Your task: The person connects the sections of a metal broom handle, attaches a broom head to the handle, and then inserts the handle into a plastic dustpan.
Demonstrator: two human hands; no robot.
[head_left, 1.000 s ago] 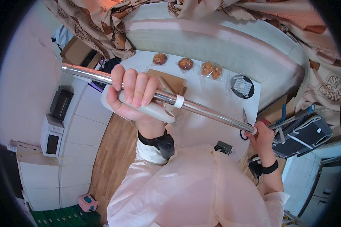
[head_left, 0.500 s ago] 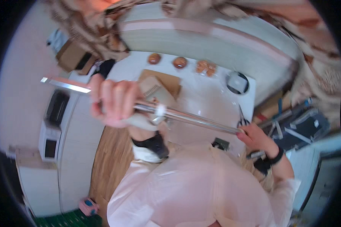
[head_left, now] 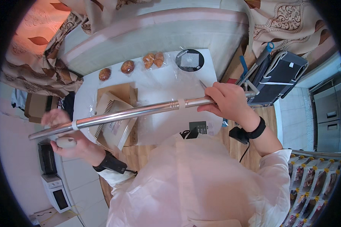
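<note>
A shiny metal tube (head_left: 136,112) with white collars runs across the view above the table. Its right part is gripped by my right hand (head_left: 231,104), fingers wrapped round it, with a short end sticking out past the hand. Beside the tube's left part is my left hand (head_left: 79,145), its fingertips blurred behind the metal. A rounded off-white piece (head_left: 66,142) lies against the left palm, with the thumb along it. Both wrists wear black bands. A pointed metal tip (head_left: 203,84), seemingly of scissors, shows behind my right hand.
On the white table (head_left: 159,85) are wrapped buns (head_left: 127,67), a round black item (head_left: 190,60), a calculator (head_left: 198,126) and a cardboard box (head_left: 130,92) with a beige comb-edged object (head_left: 115,121). A folded dark frame (head_left: 282,75) leans right; a microwave (head_left: 58,193) stands lower left.
The view has swung to the right. My left hand has loosened from its wrap round the tube and sits beside it. The right hand keeps its grip, and the tube now tilts up to the right.
</note>
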